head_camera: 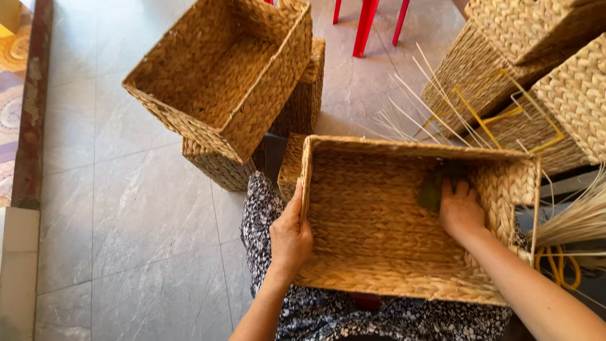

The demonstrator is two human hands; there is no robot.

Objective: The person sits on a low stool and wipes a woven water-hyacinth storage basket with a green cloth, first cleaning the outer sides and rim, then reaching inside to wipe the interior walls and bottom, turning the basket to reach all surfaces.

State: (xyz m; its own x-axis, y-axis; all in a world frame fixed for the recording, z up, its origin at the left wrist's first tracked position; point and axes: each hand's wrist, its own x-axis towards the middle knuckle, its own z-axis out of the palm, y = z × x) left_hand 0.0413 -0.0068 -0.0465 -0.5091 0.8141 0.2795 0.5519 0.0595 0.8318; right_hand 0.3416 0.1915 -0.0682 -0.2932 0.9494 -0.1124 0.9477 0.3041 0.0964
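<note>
- A big woven basket (379,252) sits on the person's lap, with its open top facing up. It is shaped like a box and is the colour of straw.
- The left hand (290,237) holds the basket's left wall. The thumb lies along the top edge and the fingers wrap round the outside, so this grip is closed on the wall.
- The right hand (461,211) is down inside the basket, near the far right corner. Its fingers are spread flat and press on a dark green cloth (432,189).
- The cloth lies against the inside of the basket, touching the woven wall.
- The person wears clothes with a dark, flowery pattern (265,215) that show under the basket.
- Another empty basket (221,76) of the same kind sits tilted on top of more baskets, to the left and further away.
- More woven baskets (543,63) are piled up on the right.
- Thin pale sticks (429,107) poke up between the lap basket and the pile on the right.
- A bunch of dry straw (581,218) hangs at the right edge.
- Red chair legs (366,25) stand at the top.
- The floor (126,221) is made of grey tiles.
</note>
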